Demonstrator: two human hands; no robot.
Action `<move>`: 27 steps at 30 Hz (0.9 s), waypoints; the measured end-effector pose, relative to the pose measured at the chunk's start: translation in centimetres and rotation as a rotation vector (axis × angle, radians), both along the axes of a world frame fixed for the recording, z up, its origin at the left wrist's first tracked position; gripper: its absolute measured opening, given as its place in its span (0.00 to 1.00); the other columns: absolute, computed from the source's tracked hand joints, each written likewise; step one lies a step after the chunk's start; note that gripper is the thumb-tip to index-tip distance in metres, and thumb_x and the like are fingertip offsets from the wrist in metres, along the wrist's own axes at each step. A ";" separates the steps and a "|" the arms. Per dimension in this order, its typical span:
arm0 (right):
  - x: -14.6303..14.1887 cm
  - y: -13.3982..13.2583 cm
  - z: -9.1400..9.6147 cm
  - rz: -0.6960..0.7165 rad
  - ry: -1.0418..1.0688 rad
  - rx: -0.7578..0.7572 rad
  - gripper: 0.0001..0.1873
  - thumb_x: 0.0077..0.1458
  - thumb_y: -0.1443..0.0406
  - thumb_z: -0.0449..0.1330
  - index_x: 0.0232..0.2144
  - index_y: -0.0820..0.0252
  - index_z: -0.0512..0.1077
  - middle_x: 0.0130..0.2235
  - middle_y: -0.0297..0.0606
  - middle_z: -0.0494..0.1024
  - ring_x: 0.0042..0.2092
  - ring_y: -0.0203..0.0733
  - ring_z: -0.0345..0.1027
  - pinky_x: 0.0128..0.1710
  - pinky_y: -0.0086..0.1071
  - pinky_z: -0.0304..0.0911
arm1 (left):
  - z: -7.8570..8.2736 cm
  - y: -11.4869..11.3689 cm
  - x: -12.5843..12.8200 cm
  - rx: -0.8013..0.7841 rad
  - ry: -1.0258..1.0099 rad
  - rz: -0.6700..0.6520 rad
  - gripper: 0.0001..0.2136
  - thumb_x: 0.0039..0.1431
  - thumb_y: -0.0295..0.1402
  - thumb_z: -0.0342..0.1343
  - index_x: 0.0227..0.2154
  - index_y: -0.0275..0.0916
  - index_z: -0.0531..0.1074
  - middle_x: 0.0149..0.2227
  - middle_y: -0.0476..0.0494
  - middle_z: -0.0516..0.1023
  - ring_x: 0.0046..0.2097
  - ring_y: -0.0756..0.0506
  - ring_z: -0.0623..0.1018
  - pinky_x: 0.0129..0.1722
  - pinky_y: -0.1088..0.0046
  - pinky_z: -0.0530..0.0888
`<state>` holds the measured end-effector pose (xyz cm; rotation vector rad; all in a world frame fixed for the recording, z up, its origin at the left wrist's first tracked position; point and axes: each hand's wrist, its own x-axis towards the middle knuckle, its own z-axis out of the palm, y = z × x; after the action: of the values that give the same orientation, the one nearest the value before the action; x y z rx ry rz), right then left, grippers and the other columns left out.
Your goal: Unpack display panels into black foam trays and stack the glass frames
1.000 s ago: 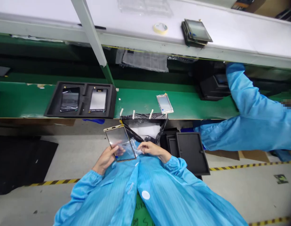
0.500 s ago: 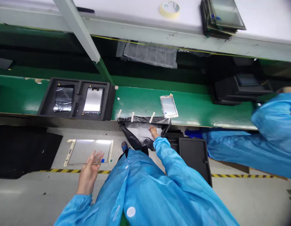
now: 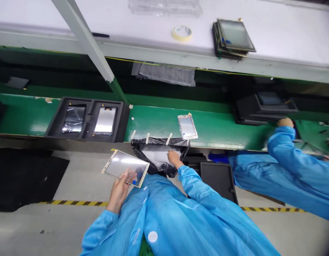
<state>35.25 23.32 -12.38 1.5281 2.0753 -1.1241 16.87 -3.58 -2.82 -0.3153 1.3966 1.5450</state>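
Note:
My left hand [image 3: 118, 192] grips a clear glass touch panel [image 3: 121, 163] with a pale border and a blue tab at one corner. Its fingers show through the glass, and the panel is tilted in front of my gown. My right hand [image 3: 174, 158], with fingers curled closed, is over the mouth of a black plastic bag [image 3: 141, 150] taped to the bench edge. What its fingers hold, if anything, is hidden. White material lies inside the bag. Beyond it, a smaller panel [image 3: 187, 126] with a silvery border rests on the green bench [image 3: 154, 121].
A black foam tray [image 3: 124, 122] with two screens sits left on the bench. On the upper shelf are a tape roll [image 3: 182, 32] and stacked panels [image 3: 235, 35]. Black trays [image 3: 219, 177] stand low at right, near a co-worker's blue sleeve [image 3: 283, 145].
My left hand has brought the glass panel rightward, closer to my body, and turned it. My right hand stays at the bag, its fingers more curled. The co-worker's arm has shifted left.

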 end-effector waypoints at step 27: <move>4.9 41.7 41.3 -0.376 0.837 0.840 0.24 0.65 0.67 0.58 0.57 0.84 0.64 0.33 0.46 0.77 0.27 0.32 0.67 0.33 0.34 0.64 | 2.6 8.1 7.4 0.055 0.149 -0.314 0.31 0.38 0.52 0.74 0.43 0.39 0.79 0.46 0.32 0.84 0.46 0.34 0.83 0.48 0.58 0.77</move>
<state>40.19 64.99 28.91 2.1216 3.2080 -1.2229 24.23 4.56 -0.20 0.0538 1.4380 1.3635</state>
